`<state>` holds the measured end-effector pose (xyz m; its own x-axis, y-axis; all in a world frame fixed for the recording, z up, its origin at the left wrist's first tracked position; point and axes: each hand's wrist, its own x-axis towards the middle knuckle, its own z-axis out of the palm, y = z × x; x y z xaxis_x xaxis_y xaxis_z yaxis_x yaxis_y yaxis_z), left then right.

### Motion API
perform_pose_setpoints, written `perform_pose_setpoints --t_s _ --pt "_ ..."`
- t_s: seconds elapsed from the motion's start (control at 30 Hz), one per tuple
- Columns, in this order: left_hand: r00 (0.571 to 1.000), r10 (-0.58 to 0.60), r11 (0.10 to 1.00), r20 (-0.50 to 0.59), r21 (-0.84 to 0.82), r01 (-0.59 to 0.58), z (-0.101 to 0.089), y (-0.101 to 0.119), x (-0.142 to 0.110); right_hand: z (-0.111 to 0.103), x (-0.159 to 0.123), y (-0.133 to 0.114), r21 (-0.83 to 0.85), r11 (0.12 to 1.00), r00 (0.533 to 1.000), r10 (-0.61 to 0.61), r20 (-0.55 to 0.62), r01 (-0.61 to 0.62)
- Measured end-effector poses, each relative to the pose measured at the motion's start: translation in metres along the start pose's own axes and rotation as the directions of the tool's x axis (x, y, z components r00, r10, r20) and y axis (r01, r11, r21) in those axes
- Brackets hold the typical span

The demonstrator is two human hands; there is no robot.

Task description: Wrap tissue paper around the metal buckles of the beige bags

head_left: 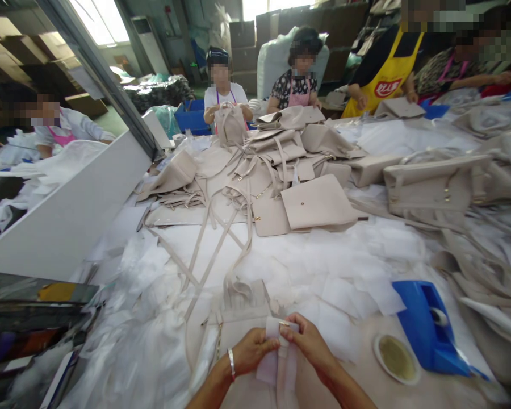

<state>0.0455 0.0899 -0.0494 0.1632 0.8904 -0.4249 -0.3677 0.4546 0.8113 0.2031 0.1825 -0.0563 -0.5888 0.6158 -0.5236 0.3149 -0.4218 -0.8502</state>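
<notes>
Low in the middle of the view, a beige bag (244,321) lies in front of me with its strap (283,369) running toward me. A thin white wrapping sheet (273,328) is around the strap near a small gold-coloured buckle (284,324). My left hand (251,350), with a silver bracelet at the wrist, is closed, its thumb pressing the sheet against the strap from the left. From the right, my right hand (310,339) pinches the sheet and strap beside the buckle. Both thumbs are close together; the fingertips behind are partly hidden.
A blue tape dispenser (426,329) and a round dish (396,358) stand on the right. Loose white sheets (323,267) cover much of the table. Beyond lies a heap of beige bags (319,204) and straps. Several co-workers stand or sit around; a white partition (76,204) is left.
</notes>
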Motion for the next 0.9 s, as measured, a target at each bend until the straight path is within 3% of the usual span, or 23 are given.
perform_pose_setpoints --t_s 0.13,0.3,0.43,0.53,0.57,0.63,0.73,0.9 --pt "0.999 0.011 0.998 -0.042 -0.063 -0.014 0.006 -0.005 -0.002 0.004 0.001 -0.002 0.027 1.0 1.0 0.013 -0.023 -0.012" --pt "0.982 0.055 0.938 -0.179 -0.329 -0.113 0.034 -0.005 -0.009 0.008 0.003 -0.001 0.002 1.0 0.999 -0.002 -0.054 0.002" --pt "0.939 0.065 0.943 -0.339 -0.287 -0.169 0.051 -0.007 -0.006 0.014 0.0 -0.007 -0.191 0.979 0.985 -0.098 -0.144 0.069" --pt "0.895 0.021 0.956 -0.445 -0.252 -0.148 0.057 -0.01 -0.003 0.016 -0.004 -0.013 -0.323 0.941 0.963 -0.174 -0.204 0.102" --pt "0.883 0.002 0.96 -0.469 -0.247 -0.133 0.058 -0.01 -0.003 0.014 -0.006 -0.013 -0.285 0.954 0.969 -0.157 -0.191 0.098" --pt "0.868 -0.038 0.963 -0.494 -0.249 -0.1 0.059 -0.009 -0.004 0.008 -0.011 -0.012 -0.048 0.997 0.989 -0.063 -0.132 0.057" --pt "0.864 -0.097 0.951 -0.493 -0.302 -0.066 0.06 -0.007 -0.006 -0.001 -0.019 -0.006 0.359 0.932 0.998 0.057 0.004 -0.055" --pt "0.875 -0.097 0.928 -0.474 -0.361 -0.092 0.061 -0.015 -0.004 0.008 -0.029 -0.006 0.418 0.9 0.977 0.034 0.211 -0.121"
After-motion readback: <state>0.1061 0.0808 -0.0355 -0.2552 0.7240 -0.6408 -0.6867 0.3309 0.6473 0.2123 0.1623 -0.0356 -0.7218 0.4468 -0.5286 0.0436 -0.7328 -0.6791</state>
